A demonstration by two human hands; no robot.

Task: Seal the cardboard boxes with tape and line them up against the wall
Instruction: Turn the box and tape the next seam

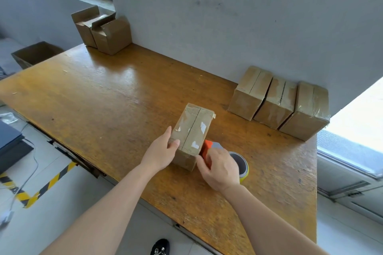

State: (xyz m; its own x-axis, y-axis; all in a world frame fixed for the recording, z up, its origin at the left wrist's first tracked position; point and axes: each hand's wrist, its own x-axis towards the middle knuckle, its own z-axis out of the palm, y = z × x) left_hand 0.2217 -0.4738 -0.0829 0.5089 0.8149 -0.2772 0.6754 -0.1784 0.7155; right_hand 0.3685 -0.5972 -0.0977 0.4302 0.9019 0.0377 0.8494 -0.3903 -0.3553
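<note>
A taped cardboard box lies on the wooden table near its front edge. My left hand grips the box's near left corner, thumb on top. My right hand holds an orange tape dispenser with a yellow-rimmed tape roll, pressed against the box's near right corner. Three sealed boxes stand side by side against the grey wall at the right. Two open boxes sit at the table's far left corner.
Another open box stands beyond the table's left end. Yellow-black hazard tape marks the floor at left, beside a dark device and cables. A window sill lies right of the table. A black shoe shows below the front edge.
</note>
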